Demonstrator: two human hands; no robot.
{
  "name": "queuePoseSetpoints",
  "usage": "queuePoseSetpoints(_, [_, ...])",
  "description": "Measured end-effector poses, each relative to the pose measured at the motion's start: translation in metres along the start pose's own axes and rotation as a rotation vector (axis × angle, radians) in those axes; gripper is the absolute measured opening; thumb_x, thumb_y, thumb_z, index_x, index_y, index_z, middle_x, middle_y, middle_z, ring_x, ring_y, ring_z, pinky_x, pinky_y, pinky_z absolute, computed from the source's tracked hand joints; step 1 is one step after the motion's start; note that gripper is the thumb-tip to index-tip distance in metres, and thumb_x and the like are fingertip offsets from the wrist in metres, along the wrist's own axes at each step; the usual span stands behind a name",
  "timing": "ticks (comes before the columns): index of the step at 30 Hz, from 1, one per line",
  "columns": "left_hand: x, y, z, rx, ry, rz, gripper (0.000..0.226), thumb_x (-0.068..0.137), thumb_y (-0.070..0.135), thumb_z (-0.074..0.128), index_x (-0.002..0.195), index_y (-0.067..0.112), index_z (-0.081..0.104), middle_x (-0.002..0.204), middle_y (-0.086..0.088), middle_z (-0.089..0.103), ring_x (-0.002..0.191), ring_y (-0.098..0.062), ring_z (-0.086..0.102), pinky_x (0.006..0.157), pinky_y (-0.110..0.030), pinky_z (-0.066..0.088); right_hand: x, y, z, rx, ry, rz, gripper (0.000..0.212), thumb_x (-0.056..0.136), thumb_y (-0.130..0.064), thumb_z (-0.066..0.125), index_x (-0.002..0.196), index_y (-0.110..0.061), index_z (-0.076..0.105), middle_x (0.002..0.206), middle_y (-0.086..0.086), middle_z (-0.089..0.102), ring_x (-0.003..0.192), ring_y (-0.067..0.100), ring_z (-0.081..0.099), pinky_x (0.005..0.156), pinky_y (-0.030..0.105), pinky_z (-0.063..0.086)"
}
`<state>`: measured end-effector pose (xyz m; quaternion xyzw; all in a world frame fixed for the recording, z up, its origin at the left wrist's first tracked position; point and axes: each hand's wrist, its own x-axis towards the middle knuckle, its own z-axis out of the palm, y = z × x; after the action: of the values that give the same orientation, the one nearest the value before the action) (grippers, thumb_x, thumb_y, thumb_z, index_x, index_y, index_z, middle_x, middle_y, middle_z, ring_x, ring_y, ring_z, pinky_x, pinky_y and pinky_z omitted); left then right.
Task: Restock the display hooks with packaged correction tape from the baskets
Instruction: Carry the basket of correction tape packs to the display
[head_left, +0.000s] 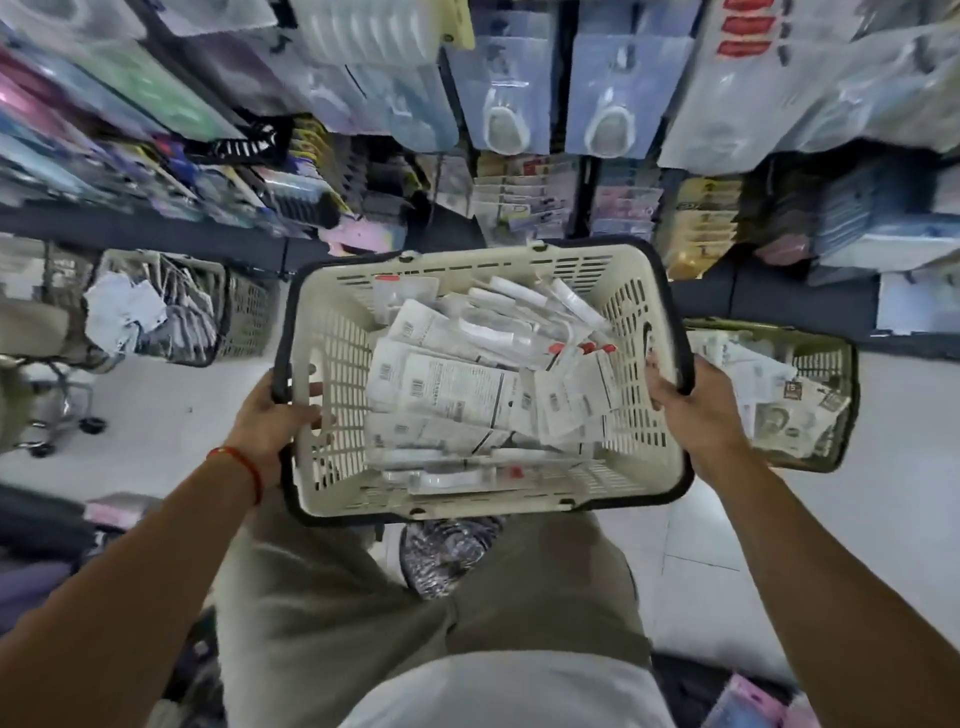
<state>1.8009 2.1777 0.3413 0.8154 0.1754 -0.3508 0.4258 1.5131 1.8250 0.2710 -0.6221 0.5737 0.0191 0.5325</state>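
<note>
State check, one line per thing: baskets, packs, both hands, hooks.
cream basket: held up in front of the person, part full
correction tape packs: loose pile in cream basket
left hand: grip on basket's left rim
right hand: grip on basket's right rim
green basket: on floor at right, holds packs
grey basket: on floor at left, holds packs
display hooks: hung with packaged goods

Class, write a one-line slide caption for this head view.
Both hands, left and right, grip a cream basket of packaged correction tape before stocked display hooks.

Stationery shop: packaged goods (514, 98) on display hooks.
</note>
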Motion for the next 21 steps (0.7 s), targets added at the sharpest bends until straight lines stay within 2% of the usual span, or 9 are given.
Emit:
queuePoseSetpoints(2, [0.029, 0.0, 0.012, 0.001, -0.039, -0.047, 0.053, 0.09, -0.022, 0.051, 0.114, 0.023, 0.065, 0.111, -0.005, 0.077, 0.082, -0.032, 0.073, 0.08, -0.052, 0.061, 0.009, 0.014, 0.012, -0.009, 0.037, 0.022, 0.033, 0.1, -0.034, 0.07, 0.128, -0.016, 0.067, 0.113, 0.011, 0.074, 0.104, 0.033, 0.072, 0.09, 0.053, 0.062])
queuePoseSetpoints(6, [0.085, -0.003, 0.029, 0.005, -0.117, -0.14, 0.048, 0.091, -0.017, 0.054, 0.106, 0.028, 0.062, 0.093, -0.001, 0.082, 0.069, -0.024, 0.079, 0.055, -0.043, 0.064, 0.025, 0.044, 0.04, -0.035, 0.106, 0.026, 0.033, 0.102, -0.029, 0.067, 0.129, -0.01, 0.066, 0.113, 0.013, 0.074, 0.104, 0.035, 0.072, 0.091, 0.052, 0.061])
queuePoseSetpoints(7, [0.1, -0.005, 0.033, 0.015, -0.146, -0.157, 0.046, 0.092, -0.017, 0.054, 0.108, 0.026, 0.062, 0.092, -0.002, 0.082, 0.071, -0.028, 0.078, 0.056, -0.046, 0.065, 0.026, 0.052, 0.047, -0.035, 0.133, 0.03, 0.031, 0.102, -0.03, 0.067, 0.125, -0.009, 0.067, 0.109, 0.013, 0.075, 0.1, 0.035, 0.072, 0.088, 0.051, 0.062])
queuePoseSetpoints(10, [0.149, -0.014, 0.046, 0.094, -0.237, -0.186, 0.036, 0.095, -0.013, 0.055, 0.105, 0.021, 0.061, 0.108, -0.008, 0.075, 0.085, -0.037, 0.071, 0.079, -0.059, 0.061, 0.032, 0.074, 0.075, -0.037, 0.209, 0.049, 0.033, 0.103, -0.034, 0.066, 0.12, -0.006, 0.067, 0.105, 0.016, 0.075, 0.095, 0.035, 0.071, 0.081, 0.046, 0.06])
queuePoseSetpoints(14, [0.216, -0.046, 0.074, 0.172, -0.256, -0.173, 0.028, 0.101, -0.004, 0.058, 0.097, 0.023, 0.06, 0.123, -0.011, 0.068, 0.086, -0.035, 0.068, 0.09, -0.059, 0.055, 0.068, 0.116, 0.117, -0.076, 0.261, 0.099, 0.038, 0.102, -0.034, 0.065, 0.123, -0.003, 0.062, 0.108, 0.019, 0.073, 0.097, 0.038, 0.07, 0.076, 0.037, 0.053])
queuePoseSetpoints(16, [0.254, -0.073, 0.089, 0.192, -0.226, -0.168, 0.026, 0.103, -0.002, 0.058, 0.098, 0.024, 0.057, 0.127, -0.01, 0.066, 0.084, -0.032, 0.067, 0.077, -0.049, 0.054, 0.099, 0.141, 0.148, -0.087, 0.262, 0.1, 0.037, 0.103, -0.035, 0.064, 0.123, -0.003, 0.061, 0.108, 0.021, 0.071, 0.095, 0.038, 0.069, 0.074, 0.037, 0.052])
queuePoseSetpoints(19, [0.315, -0.117, 0.114, 0.204, -0.173, -0.175, 0.023, 0.104, 0.0, 0.058, 0.113, 0.021, 0.052, 0.131, -0.009, 0.067, 0.084, -0.032, 0.067, 0.055, -0.036, 0.058, 0.155, 0.183, 0.195, -0.136, 0.246, 0.095, 0.041, 0.104, -0.036, 0.062, 0.129, -0.003, 0.061, 0.12, 0.022, 0.069, 0.109, 0.04, 0.067, 0.09, 0.051, 0.059])
queuePoseSetpoints(21, [0.354, -0.144, 0.13, 0.22, -0.152, -0.175, 0.025, 0.105, 0.001, 0.058, 0.12, 0.019, 0.05, 0.133, -0.01, 0.066, 0.084, -0.033, 0.067, 0.05, -0.033, 0.059, 0.193, 0.213, 0.223, -0.16, 0.235, 0.126, 0.042, 0.103, -0.039, 0.063, 0.125, -0.002, 0.063, 0.118, 0.023, 0.069, 0.11, 0.042, 0.067, 0.092, 0.054, 0.058])
